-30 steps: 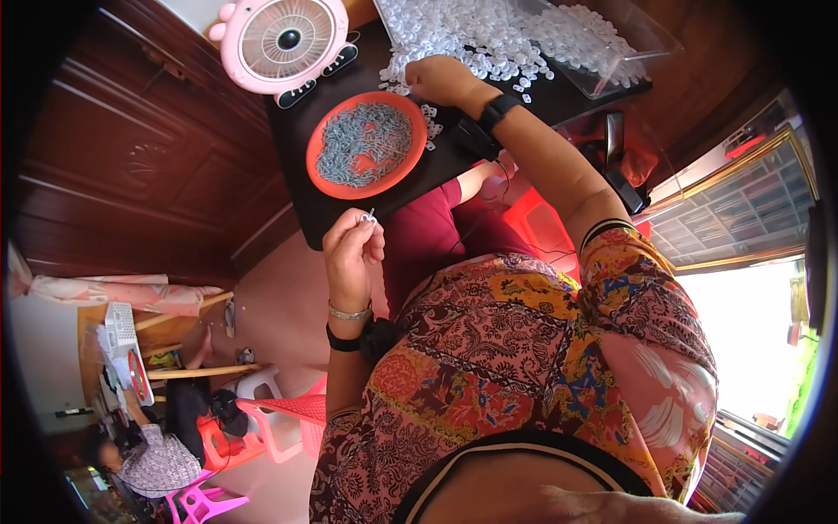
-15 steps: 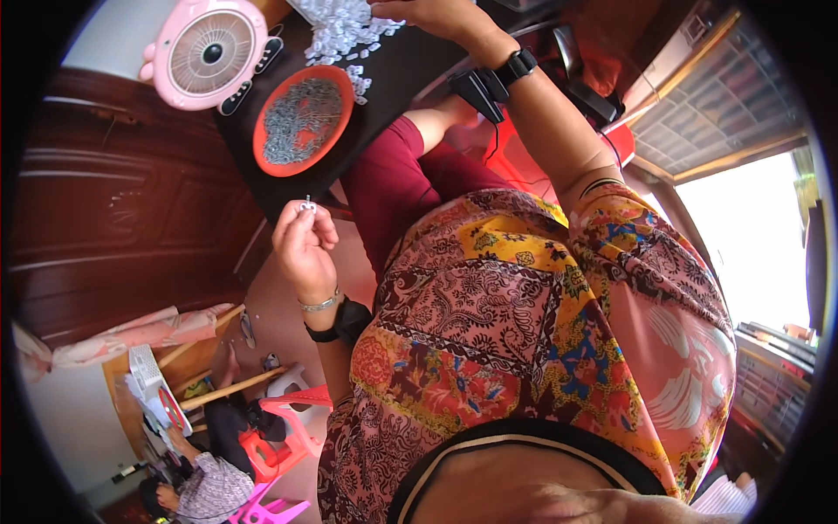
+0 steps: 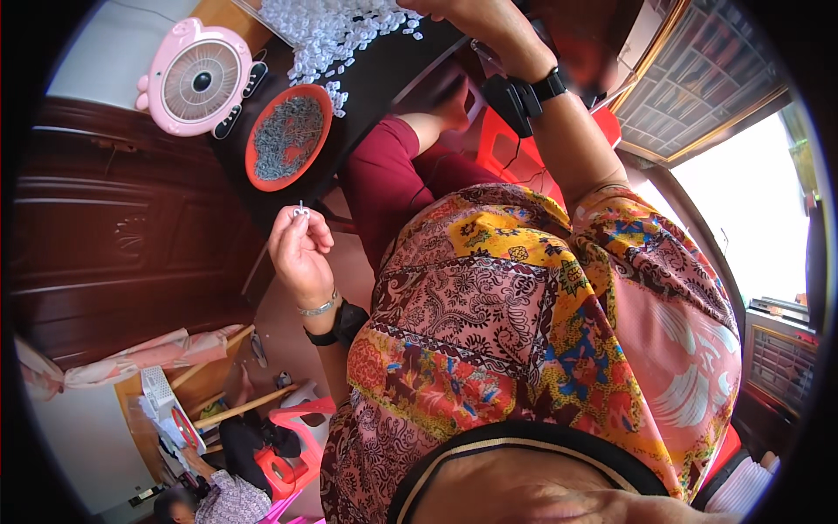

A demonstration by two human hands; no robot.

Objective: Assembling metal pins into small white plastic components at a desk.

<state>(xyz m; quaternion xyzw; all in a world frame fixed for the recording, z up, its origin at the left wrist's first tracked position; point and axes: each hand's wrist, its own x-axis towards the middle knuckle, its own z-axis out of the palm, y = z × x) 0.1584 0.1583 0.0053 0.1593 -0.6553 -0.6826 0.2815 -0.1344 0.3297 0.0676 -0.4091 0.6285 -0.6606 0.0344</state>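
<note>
Head view: we have the left hand palm up, just off the near edge of the dark worktop. Thumb and fingers are pinched on a small white plastic piece, with a thin grey pin standing up from it. Right hand is cut by the upper edge, near the heap of white pieces; we can't tell whether its fingers are gripping anything. Orange-red plate sits on the worktop beyond the left hand, holding a spread of grey pins. We see a small cluster of white pieces just beside its rim, on the heap's side. Pink fan stands on the plate's left. We also see a seated co-worker lower left, well apart.
</note>
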